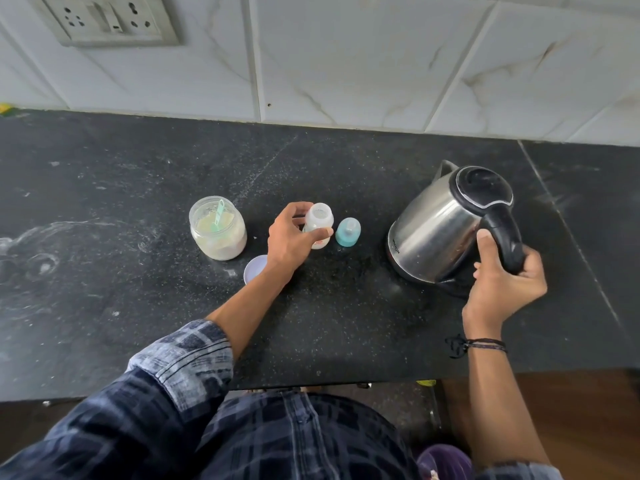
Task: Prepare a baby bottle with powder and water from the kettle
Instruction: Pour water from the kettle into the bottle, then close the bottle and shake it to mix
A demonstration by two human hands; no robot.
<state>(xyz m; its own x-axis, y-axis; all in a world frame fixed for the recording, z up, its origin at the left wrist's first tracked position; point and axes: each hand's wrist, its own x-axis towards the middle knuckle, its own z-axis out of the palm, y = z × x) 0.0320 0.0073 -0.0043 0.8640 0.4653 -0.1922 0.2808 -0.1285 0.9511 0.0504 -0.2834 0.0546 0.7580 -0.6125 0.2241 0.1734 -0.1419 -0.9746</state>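
black speckled stone counter point(104, 188) fills mid-frame, open room at left and along the front edge. smooth steel kettle point(436, 230) centre right, my right hand point(502, 285) wrapped round its black handle point(504, 233). round clear powder jar point(218, 233) centre left. my left hand point(289, 240) grips the small open white bottle point(320, 221) at centre, teal cap point(348, 232) just right.

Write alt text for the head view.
The left hand holds an open bottle on a dark counter while the right hand grips the kettle handle. A powder jar with a scoop stands left of the bottle, a teal cap right of it.
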